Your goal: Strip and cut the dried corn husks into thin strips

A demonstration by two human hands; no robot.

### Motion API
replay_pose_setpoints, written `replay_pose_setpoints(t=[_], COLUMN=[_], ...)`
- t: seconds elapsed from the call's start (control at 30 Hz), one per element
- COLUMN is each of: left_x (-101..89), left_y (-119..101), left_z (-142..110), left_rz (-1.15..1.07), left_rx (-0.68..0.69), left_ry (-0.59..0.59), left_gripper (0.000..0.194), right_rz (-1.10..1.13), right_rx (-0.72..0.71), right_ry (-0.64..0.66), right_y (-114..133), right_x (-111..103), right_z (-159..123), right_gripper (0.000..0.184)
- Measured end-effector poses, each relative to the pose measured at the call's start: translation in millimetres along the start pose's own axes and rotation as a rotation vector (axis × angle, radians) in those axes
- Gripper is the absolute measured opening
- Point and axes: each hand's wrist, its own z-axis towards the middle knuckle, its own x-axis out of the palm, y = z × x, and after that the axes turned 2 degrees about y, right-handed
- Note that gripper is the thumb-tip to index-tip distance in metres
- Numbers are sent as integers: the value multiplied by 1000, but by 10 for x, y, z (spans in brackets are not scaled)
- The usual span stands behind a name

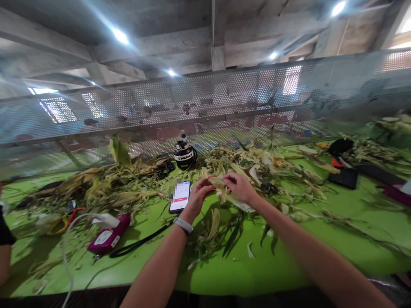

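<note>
Just over the green table, my left hand (pixel 198 196) has its fingers closed on the left side of a pale yellow-green leaf (pixel 218 184). My right hand (pixel 241 187) pinches the same leaf from the right, fingertips pressed together. The leaf looks broad and wilted; its lower part blends with the plant scraps behind. Beside my left hand lies a phone (pixel 180 197) with its screen lit. Below the hands there are loose leaves (pixel 213 224) and dark green blades (pixel 231 237) on the table.
Heaps of wilted plants lie at left (pixel 105 184) and centre right (pixel 253 158). A dark bottle (pixel 184 155) stands behind the phone. A purple power strip (pixel 109 235) with a white cable and scissors (pixel 61 222) lie left. A perforated metal screen (pixel 199 102) runs behind. Another person's arm shows far left.
</note>
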Motion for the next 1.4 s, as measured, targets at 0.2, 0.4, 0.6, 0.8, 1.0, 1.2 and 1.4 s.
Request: replay_pose_setpoints(t=[0.2, 0.4, 0.6, 0.8, 1.0, 1.2, 1.4], left_x=[21, 2, -8, 33, 31, 6, 21], left_y=[15, -18, -4, 29, 61, 39, -148], left_z=[25, 38, 37, 6, 22, 37, 21], left_rz=[5, -86, -109, -71, -22, -57, -350], left_rx=[-2, -52, -78, -47, -51, -88, -270], left_ry=[-63, -86, -14, -36, -24, -132, 3], left_gripper=[27, 17, 22, 19, 24, 29, 21], right_rz=[-20, 27, -5, -32, -60, -62, 72], right_rx=[-2, 69, 26, -13, 27, 17, 62], right_ry=[26, 17, 59, 110, 136, 40, -13], right_y=[-26, -54, -25, 4, 27, 45, -12], right_x=[-16, -48, -5, 61, 59, -2, -13], right_z=[21, 35, -12, -46, -54, -32, -1], right_gripper=[14, 15, 14, 17, 19, 12, 10])
